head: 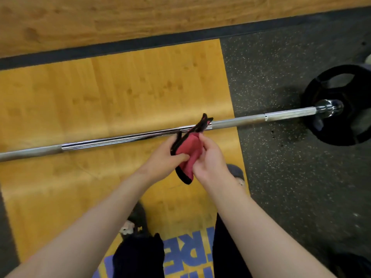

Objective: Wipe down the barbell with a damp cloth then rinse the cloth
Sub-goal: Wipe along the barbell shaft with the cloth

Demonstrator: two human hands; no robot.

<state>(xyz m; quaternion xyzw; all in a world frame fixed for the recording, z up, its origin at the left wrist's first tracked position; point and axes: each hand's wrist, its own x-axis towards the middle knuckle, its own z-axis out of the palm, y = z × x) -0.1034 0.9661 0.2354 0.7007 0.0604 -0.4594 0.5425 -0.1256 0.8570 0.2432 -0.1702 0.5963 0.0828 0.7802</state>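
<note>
A chrome barbell (120,138) lies across the wooden lifting platform, running from the left edge up to a black weight plate (345,125) at the right. Just in front of the bar's middle, both hands hold a red cloth with black trim (188,152). My left hand (166,155) pinches its left side with the thumb on top. My right hand (210,157) grips its right side. The cloth's upper corner overlaps the bar in this view; contact cannot be told.
The yellow wooden platform (120,87) sits between black speckled rubber flooring (291,177) on the right and a dark strip behind. My shoes and dark trouser legs stand at the bottom centre over blue lettering on the platform.
</note>
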